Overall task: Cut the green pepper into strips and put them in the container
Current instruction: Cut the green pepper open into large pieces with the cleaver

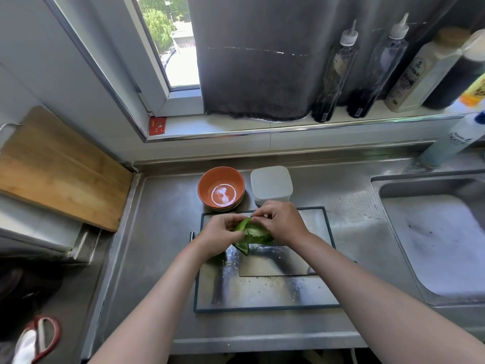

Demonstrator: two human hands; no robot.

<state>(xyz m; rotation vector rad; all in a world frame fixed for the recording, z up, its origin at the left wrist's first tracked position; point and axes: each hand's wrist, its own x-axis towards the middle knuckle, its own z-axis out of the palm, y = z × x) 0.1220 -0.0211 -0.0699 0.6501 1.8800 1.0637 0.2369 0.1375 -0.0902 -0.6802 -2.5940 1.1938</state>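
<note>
Big steel board [262, 295] with a cleaver [273, 264] lying flat on it, and both hands are busy over its far end. Left hand [220, 236] has its fingers curled round the left side of the pepper [253, 233]. Right hand [280, 224] pinches the top edge with bent fingertips. So the pepper sits right between the two palms. It's split open, pale inside showing, with one green flap hanging toward the cleaver. Container [271, 185] and bowl [221, 187] sit just behind. Little seeds dot the board.
</note>
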